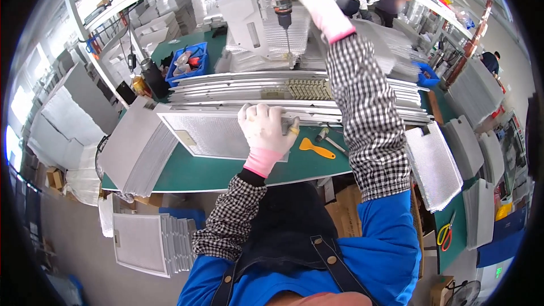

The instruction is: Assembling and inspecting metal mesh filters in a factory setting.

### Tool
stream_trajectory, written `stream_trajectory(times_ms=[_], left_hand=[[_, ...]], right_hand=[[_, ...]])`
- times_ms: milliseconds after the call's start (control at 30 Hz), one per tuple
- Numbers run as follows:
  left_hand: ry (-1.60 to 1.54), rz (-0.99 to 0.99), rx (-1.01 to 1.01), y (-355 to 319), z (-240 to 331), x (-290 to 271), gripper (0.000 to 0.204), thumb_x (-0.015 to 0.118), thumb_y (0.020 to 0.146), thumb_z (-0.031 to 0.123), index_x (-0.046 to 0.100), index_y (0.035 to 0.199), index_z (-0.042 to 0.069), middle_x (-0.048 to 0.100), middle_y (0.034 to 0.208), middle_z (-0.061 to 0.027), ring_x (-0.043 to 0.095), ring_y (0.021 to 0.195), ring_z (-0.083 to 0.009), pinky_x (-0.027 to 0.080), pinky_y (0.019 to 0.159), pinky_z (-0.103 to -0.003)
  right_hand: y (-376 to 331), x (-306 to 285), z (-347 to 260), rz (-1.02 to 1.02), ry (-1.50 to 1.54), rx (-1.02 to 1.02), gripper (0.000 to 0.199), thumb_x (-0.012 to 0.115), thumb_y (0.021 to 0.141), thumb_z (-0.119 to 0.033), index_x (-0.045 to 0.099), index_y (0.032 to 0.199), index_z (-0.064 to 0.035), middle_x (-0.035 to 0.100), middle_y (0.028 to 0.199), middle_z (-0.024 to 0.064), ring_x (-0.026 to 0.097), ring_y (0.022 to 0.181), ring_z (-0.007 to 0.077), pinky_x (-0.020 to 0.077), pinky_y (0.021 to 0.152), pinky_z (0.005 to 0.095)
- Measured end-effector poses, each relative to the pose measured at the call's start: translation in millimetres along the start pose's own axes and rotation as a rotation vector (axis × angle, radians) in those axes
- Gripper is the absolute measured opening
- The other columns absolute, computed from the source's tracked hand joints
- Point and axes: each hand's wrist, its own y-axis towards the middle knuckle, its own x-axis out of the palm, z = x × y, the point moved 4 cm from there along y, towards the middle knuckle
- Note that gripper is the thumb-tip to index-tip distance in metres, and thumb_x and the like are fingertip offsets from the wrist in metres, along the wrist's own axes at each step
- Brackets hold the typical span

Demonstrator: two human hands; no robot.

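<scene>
My left hand (263, 131), in a white glove with a pink cuff, is closed on the upper edge of a framed metal mesh panel (212, 135). The panel leans tilted on the green table, its lower edge toward me. High at the top of the view, my gloved right hand (318, 1) is wrapped round a black and orange power drill (281, 1). The drill's long bit points downward; its upper end and some of my fingers are cut off or blurred. Right of the panel lie a yellow scraper (317, 148) and a hammer (332, 140).
Long metal frame strips (226, 95) lie across the table's back, with small beige pieces (310, 89) on them. A blue bin (188, 62) stands far left. Panel stacks (139, 147) flank the work area. Scissors (445, 232) lie at right. An overhead shelf rail crosses above; people stand beyond.
</scene>
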Motion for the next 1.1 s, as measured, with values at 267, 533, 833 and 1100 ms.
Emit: stream_trajectory(times_ms=[267, 533, 833, 1100], left_hand=[[-0.067, 0.035, -0.041, 9.8, -4.1, 0.7, 0.029, 0.079, 0.071, 0.035, 0.064, 0.078, 0.012, 0.053, 0.085, -0.0103, 0.054, 0.090, -0.0328, 0.038, 0.098, -0.055], [-0.081, 0.029, -0.081, 11.2, -5.3, 2.0, 0.024, 0.076, 0.075, 0.033, 0.074, 0.095, 0.020, 0.056, 0.098, -0.0074, 0.052, 0.097, -0.0307, 0.037, 0.099, -0.052], [-0.213, 0.010, -0.111, -2.9, -8.2, 22.6, 0.033, 0.078, 0.073, 0.032, 0.072, 0.104, 0.022, 0.060, 0.110, -0.0063, 0.052, 0.104, -0.0316, 0.035, 0.100, -0.051], [-0.278, 0.020, -0.166, -9.3, -15.7, 32.8, 0.033, 0.078, 0.070, 0.033, 0.072, 0.100, 0.022, 0.052, 0.092, -0.0080, 0.051, 0.091, -0.0306, 0.034, 0.099, -0.051]], right_hand=[[-20.4, 8.0, -43.0, 0.070, 0.166, 0.109, 0.023, 0.073, 0.086, -0.018, 0.063, 0.104, -0.0071, 0.060, 0.078, -0.0027, 0.056, 0.064, 0.0072, 0.0452, 0.058, 0.0240], [-39.8, 23.8, -107.1, 0.079, 0.377, 0.305, 0.014, 0.071, 0.090, -0.023, 0.066, 0.092, -0.0099, 0.058, 0.074, -0.0047, 0.052, 0.063, 0.0051, 0.0404, 0.059, 0.0214], [-41.3, 35.8, -76.2, -0.297, 1.120, -0.046, 0.015, 0.071, 0.090, -0.020, 0.065, 0.096, -0.0081, 0.060, 0.077, -0.0035, 0.053, 0.069, 0.0056, 0.0402, 0.062, 0.0228], [-88.1, 3.4, -37.7, -0.098, 0.228, 0.147, 0.032, 0.061, 0.097, -0.017, 0.056, 0.124, -0.0007, 0.068, 0.100, 0.0056, 0.067, 0.090, 0.0163, 0.0547, 0.081, 0.0303]])
